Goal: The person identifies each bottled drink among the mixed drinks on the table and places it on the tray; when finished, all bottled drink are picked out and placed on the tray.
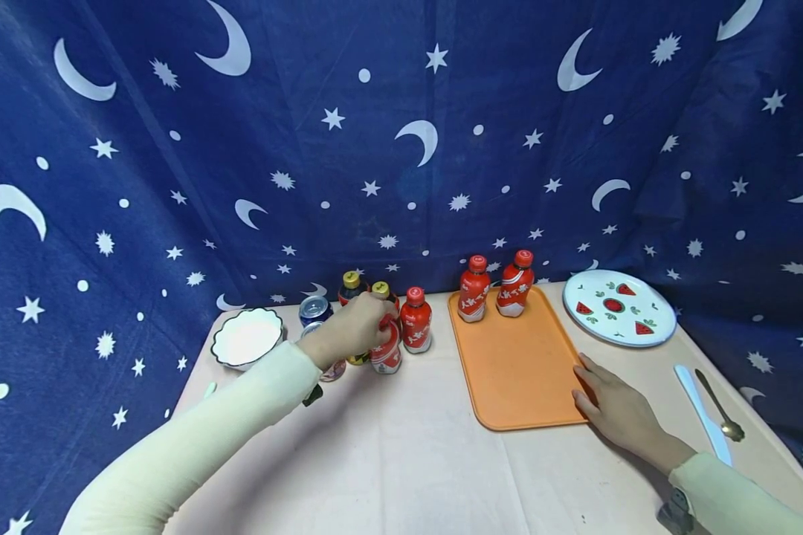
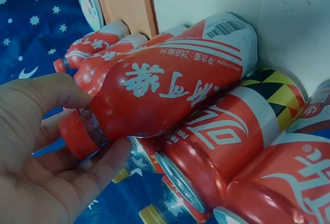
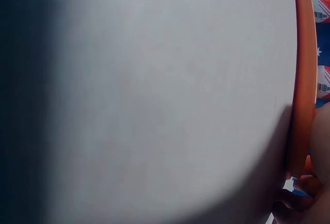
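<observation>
Red bottle [image 1: 386, 357] with a smooth, glossy body, white lettering and rounded shoulders narrowing to a red cap. Held roughly upright to the left of the orange tray [image 1: 522, 371], gripped around the neck between thumb and curled fingers of the left hand [image 1: 358, 325]. Cannot tell whether raised or touching the pale, softly creased tablecloth [image 1: 442, 468]. Just to its right, a matching bottle [image 1: 416, 327], equally shiny and curved. Close by in the left wrist view, a cylindrical red can [image 2: 216, 136] with bare metal rim and a band of black and yellow triangles. Behind, yellow-capped bottles [image 1: 352, 281] and a blue can [image 1: 315, 310]; farther left, a white bowl [image 1: 246, 339] with scalloped, dark-edged rim.

On the flat, matte, round-cornered tray, two more red bottles [image 1: 473, 295] upright at the far end. At its right edge, the right hand [image 1: 618, 412], fingers extended and touching the rim, gripping nothing. Beyond, an oval plate [image 1: 618, 327] painted with watermelon slices, a pale blue knife [image 1: 702, 416] and a golden spoon [image 1: 731, 429] with shaped bowl
</observation>
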`<move>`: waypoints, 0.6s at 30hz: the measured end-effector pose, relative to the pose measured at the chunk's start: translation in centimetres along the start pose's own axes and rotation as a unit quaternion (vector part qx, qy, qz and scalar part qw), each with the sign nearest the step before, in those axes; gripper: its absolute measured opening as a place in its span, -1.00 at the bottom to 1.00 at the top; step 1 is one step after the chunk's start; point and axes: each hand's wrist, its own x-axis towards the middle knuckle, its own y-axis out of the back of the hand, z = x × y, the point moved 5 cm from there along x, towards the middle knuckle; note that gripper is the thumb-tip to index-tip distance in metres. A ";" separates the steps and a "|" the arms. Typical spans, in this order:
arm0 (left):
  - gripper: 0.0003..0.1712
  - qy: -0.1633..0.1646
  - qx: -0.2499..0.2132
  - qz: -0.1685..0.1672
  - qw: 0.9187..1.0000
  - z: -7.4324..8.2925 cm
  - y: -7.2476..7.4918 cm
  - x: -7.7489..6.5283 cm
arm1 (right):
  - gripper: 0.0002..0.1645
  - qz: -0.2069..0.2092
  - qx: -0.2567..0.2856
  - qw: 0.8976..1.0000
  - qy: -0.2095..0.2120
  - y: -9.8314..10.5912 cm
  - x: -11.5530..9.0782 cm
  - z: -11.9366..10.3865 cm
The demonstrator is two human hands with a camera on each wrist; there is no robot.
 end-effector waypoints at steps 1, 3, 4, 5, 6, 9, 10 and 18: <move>-0.76 0.002 -0.010 0.000 1.000 0.0 0.0 0.1 | -0.35 0.000 0.001 1.000 0.000 0.0 0.0 0.0; -0.77 0.011 -0.022 -0.002 1.000 -0.2 0.0 0.2 | -0.35 0.000 0.002 1.000 -0.001 -0.1 -0.1 -0.1; -0.75 0.012 -0.027 0.000 1.000 -0.2 0.1 0.3 | -0.35 0.000 0.003 1.000 -0.001 -0.1 -0.1 -0.1; -0.75 0.012 -0.027 0.002 1.000 -0.3 0.1 0.4 | -0.35 0.000 0.004 1.000 -0.002 -0.2 -0.1 -0.1; -0.75 0.011 -0.029 0.005 1.000 -0.4 0.1 0.4 | -0.35 0.000 0.005 1.000 -0.002 -0.2 -0.1 -0.1; -0.74 0.013 -0.030 0.011 0.999 -0.4 0.2 0.5 | -0.35 0.000 0.007 1.000 -0.002 -0.2 -0.1 -0.2; -0.74 0.015 -0.033 0.011 0.999 -0.4 0.2 0.5 | -0.35 -0.002 0.007 1.000 -0.003 -0.2 -0.1 -0.2; -0.76 0.001 -0.045 0.009 0.999 0.5 0.4 0.6 | -0.36 -0.004 0.005 1.000 -0.007 0.0 -0.1 -0.2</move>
